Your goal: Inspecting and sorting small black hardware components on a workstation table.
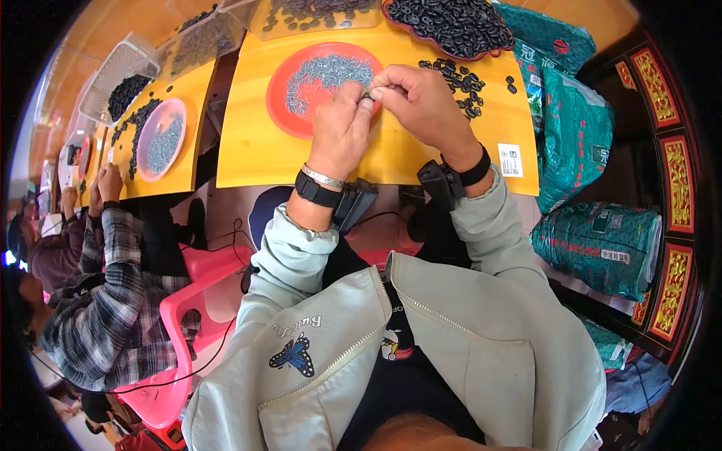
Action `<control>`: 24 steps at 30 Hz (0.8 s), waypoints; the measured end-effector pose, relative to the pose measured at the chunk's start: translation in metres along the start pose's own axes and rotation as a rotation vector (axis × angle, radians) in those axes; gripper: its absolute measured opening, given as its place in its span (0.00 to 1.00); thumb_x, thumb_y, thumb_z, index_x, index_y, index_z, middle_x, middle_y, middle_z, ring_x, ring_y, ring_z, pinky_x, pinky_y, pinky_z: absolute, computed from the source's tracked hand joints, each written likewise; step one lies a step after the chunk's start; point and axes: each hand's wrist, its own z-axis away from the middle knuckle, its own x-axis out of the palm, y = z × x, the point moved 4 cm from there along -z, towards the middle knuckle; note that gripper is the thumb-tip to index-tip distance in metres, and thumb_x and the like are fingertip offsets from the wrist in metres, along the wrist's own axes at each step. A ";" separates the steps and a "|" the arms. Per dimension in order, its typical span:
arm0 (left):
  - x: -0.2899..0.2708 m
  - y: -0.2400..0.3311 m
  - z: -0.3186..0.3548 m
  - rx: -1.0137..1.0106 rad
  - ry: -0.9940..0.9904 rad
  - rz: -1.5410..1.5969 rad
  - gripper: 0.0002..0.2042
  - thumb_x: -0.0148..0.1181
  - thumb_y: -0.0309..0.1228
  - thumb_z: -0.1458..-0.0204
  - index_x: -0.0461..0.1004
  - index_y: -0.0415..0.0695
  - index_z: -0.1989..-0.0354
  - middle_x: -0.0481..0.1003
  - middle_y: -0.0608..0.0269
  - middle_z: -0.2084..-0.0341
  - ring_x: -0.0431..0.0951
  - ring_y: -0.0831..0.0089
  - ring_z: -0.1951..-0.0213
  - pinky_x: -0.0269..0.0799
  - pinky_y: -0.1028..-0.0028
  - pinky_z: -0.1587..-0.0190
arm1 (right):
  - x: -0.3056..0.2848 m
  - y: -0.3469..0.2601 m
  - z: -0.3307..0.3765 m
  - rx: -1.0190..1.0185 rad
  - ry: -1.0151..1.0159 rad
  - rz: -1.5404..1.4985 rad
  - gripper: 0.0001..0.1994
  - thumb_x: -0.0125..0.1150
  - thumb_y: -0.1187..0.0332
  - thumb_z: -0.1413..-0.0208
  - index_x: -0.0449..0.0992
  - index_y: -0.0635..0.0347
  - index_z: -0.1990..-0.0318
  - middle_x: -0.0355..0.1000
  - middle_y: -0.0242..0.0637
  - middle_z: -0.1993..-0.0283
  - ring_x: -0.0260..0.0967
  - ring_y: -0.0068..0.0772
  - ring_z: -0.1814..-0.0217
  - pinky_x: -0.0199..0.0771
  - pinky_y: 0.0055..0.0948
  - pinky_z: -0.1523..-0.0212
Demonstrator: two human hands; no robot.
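Observation:
Over the right rim of a red plate [280,113], both my hands meet at the fingertips. My left hand [342,134] is closed, its thumb and fingers pinching a small dark piece [368,96]. Against that piece my right hand [421,98] is pinched too; whatever else its fingertips hold is too small and covered to make out. Many small grey metal screws [320,79] lie in the plate. To the right of my right hand, loose black ring-like parts [468,81] are scattered on the yellow table [248,161].
A red scalloped tray [492,52] heaped with black parts stands behind. Clear bins [316,15] line the back. Green sacks [579,135] stand at the right. On the left, a person in a plaid sleeve [120,240] works near a pink plate [180,143] and a white basket [120,68].

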 end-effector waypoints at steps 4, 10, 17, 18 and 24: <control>0.000 -0.002 0.003 -0.051 0.019 0.062 0.05 0.52 0.27 0.49 0.67 0.39 0.72 0.71 0.46 0.80 0.73 0.49 0.75 0.66 0.62 0.74 | 0.000 0.000 -0.001 0.039 -0.011 -0.082 0.08 0.56 0.68 0.51 0.76 0.64 0.69 0.72 0.46 0.75 0.72 0.41 0.74 0.69 0.31 0.73; 0.003 -0.016 0.001 -0.142 -0.003 0.179 0.04 0.51 0.27 0.49 0.68 0.38 0.71 0.69 0.53 0.83 0.71 0.63 0.79 0.65 0.69 0.74 | 0.000 0.013 0.001 0.074 -0.009 -0.213 0.08 0.56 0.71 0.50 0.76 0.66 0.65 0.74 0.38 0.73 0.70 0.26 0.72 0.69 0.24 0.70; -0.006 -0.028 -0.001 -0.380 0.100 0.511 0.04 0.50 0.24 0.50 0.67 0.37 0.74 0.66 0.67 0.84 0.66 0.80 0.80 0.63 0.77 0.75 | -0.059 0.032 0.002 0.121 0.086 0.202 0.10 0.56 0.69 0.48 0.77 0.64 0.61 0.76 0.37 0.70 0.73 0.27 0.70 0.70 0.23 0.67; -0.007 -0.030 -0.002 -0.396 0.099 0.526 0.04 0.50 0.24 0.51 0.67 0.37 0.74 0.66 0.67 0.84 0.66 0.79 0.80 0.64 0.77 0.75 | -0.063 0.037 0.003 0.117 0.080 0.196 0.10 0.56 0.69 0.48 0.77 0.64 0.61 0.76 0.37 0.70 0.73 0.27 0.70 0.70 0.23 0.67; -0.009 -0.036 -0.003 -0.398 0.062 0.441 0.04 0.50 0.24 0.51 0.66 0.37 0.75 0.66 0.67 0.85 0.66 0.79 0.80 0.63 0.77 0.76 | -0.074 0.069 0.008 0.237 0.096 0.573 0.09 0.57 0.68 0.50 0.78 0.58 0.63 0.75 0.38 0.73 0.73 0.32 0.72 0.70 0.27 0.71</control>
